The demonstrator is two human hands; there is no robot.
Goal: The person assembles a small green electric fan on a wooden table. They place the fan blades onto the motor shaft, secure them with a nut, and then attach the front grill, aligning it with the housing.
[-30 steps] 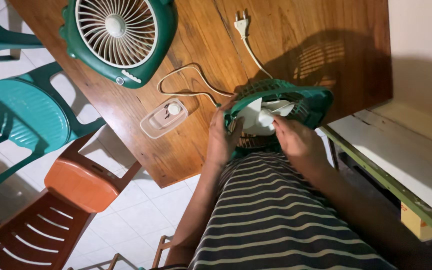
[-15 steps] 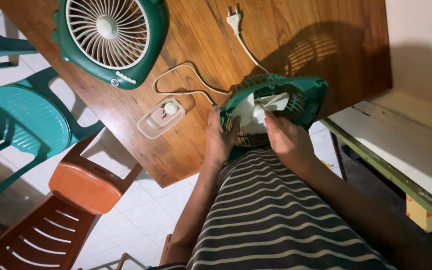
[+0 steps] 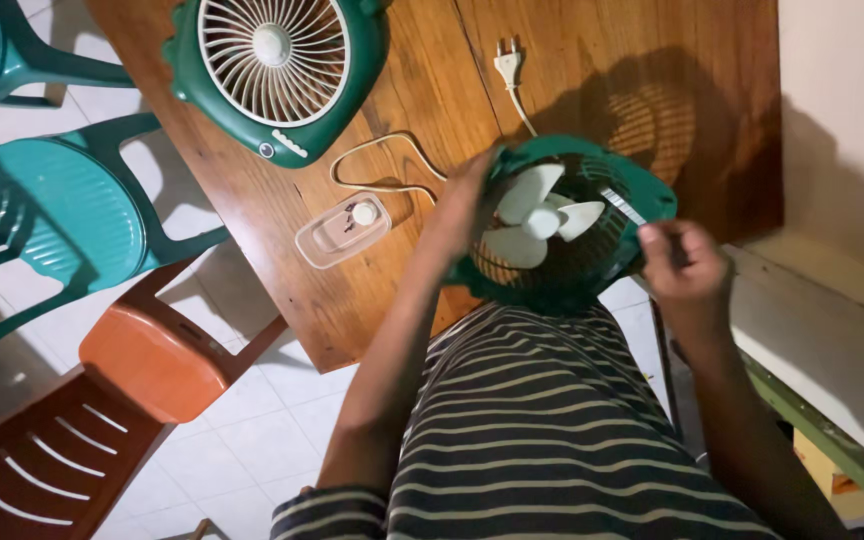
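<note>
A green fan housing [image 3: 592,262] with bare white blades [image 3: 537,220] is tilted up at the near edge of the wooden table [image 3: 402,70]. My left hand [image 3: 464,200] grips its left rim. My right hand [image 3: 682,262] holds its right rim, fingers curled around the edge. The fan's white cord [image 3: 377,170] loops across the table to a plug [image 3: 507,62]. The green front cover with a white grille [image 3: 277,62] lies flat at the far left of the table.
A small clear plastic box with a white knob [image 3: 344,228] lies beside the cord. Two teal plastic chairs [image 3: 47,215] and an orange chair [image 3: 102,400] stand at the left. A white bench with a green edge [image 3: 832,350] runs along the right.
My right hand left the blade hub and moved to the right rim. The fan housing has been tipped up and turned, blades now facing me more fully. The view shifted slightly.
</note>
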